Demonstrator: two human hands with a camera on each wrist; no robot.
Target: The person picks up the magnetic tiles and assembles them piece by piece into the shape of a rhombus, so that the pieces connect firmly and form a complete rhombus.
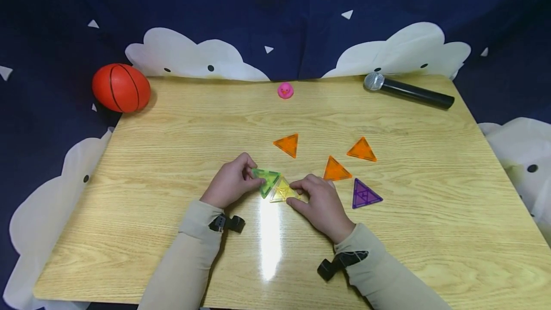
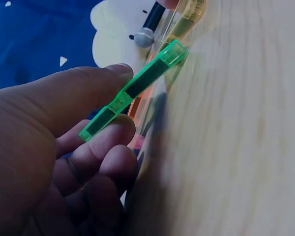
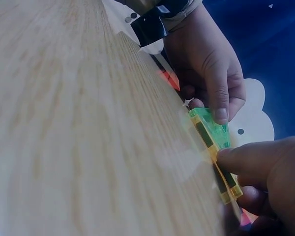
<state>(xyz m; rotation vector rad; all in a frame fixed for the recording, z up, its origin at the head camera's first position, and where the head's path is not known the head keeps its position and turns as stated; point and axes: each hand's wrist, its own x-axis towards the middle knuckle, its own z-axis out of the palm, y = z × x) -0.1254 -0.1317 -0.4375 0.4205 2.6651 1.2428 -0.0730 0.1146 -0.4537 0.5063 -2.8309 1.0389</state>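
Note:
Between thumb and fingers my left hand [image 1: 234, 181] pinches a green triangular magnetic tile [image 1: 266, 181]. In the left wrist view that green tile [image 2: 137, 86] is tilted, with one corner close to the tabletop. My right hand [image 1: 323, 202] pinches a yellow triangular magnetic tile [image 1: 281, 190], its thumb and forefinger at the right side. Edge to edge, the two tiles appear to meet in the head view. From the right wrist view the yellow tile [image 3: 211, 142] lies along the green one [image 3: 214, 125], near the table surface.
Right of and beyond the hands lie orange triangles [image 1: 288, 145], [image 1: 362, 149], [image 1: 336, 170] and a purple triangle [image 1: 365, 194]. Along the back of the wooden table [image 1: 172, 133] are a red ball [image 1: 121, 88], a pink duck [image 1: 285, 90] and a microphone [image 1: 409, 91].

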